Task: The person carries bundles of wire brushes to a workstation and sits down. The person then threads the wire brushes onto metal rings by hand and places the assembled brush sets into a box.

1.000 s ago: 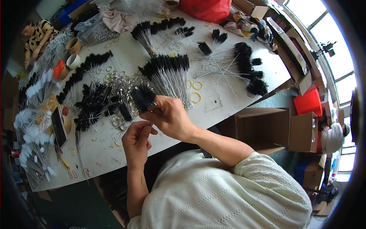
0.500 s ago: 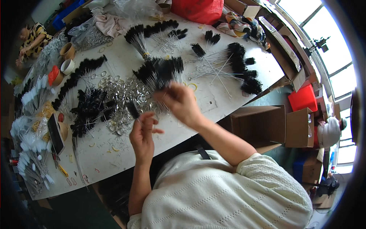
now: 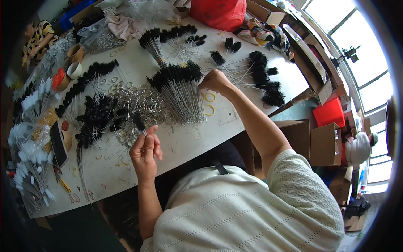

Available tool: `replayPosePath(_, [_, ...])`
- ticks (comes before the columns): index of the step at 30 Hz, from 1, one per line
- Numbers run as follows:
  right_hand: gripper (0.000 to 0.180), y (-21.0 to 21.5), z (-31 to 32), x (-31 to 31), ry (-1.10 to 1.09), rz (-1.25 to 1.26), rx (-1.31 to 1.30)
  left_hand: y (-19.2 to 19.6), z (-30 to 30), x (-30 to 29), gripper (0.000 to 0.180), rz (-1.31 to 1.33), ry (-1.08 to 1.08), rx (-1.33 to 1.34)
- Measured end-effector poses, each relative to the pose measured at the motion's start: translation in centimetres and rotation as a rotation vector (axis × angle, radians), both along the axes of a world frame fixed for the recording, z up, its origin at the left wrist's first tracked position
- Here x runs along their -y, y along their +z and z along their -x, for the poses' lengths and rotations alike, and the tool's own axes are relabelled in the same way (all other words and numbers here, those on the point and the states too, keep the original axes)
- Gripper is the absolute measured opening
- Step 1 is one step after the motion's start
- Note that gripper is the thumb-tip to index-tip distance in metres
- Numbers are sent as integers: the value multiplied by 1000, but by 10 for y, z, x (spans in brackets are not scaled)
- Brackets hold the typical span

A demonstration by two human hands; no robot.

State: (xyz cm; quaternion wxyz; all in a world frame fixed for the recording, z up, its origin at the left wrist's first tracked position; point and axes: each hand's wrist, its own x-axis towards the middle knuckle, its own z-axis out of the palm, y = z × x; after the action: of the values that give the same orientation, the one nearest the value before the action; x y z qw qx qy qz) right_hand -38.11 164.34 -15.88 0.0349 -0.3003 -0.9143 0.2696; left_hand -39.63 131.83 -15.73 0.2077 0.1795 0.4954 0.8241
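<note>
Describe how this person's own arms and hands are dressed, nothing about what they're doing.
Both forearms are bare. The left hand and right hand wear no gloves; no rings, watch or bracelet are visible. The only sleeve showing is the short sleeve of a cream knitted top with a fine ribbed texture, ending above the right elbow.

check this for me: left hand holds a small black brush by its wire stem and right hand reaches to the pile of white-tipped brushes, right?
Not quite. In the head view the right hand reaches to the pile of black brushes, not white-tipped ones. The left hand does hold a small black brush by its wire stem.
</note>
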Motion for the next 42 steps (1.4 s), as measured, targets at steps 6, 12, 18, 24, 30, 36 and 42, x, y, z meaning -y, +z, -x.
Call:
replayPosePath(6, [25, 17, -11, -6, -100, 278, -203, -17, 4, 6, 28, 140, 141, -349])
replayPosePath(12, [18, 73, -20, 35, -29, 434, -441, -7, 4, 6, 26, 229, 96, -80])
replayPosePath(18, [21, 85, -11, 131, 304, 1222, -671, 23, 21, -6, 29, 88, 116, -195])
replayPosePath(24, [25, 68, -9, 187, 359, 1163, -341, 33, 6, -19, 15, 395, 146, -498])
replayPosePath(30, [38, 82, -33, 190, 463, 845, -721, 30, 6, -1, 9, 153, 347, -560])
replayPosePath(36, [30, 44, -39, 201, 164, 1550, -499, 8, -14, 0, 13, 104, 427, -799])
replayPosePath(42, [16, 53, -30, 198, 69, 1925, -456, 10, -21, 18, 33, 473, 547, -1224])
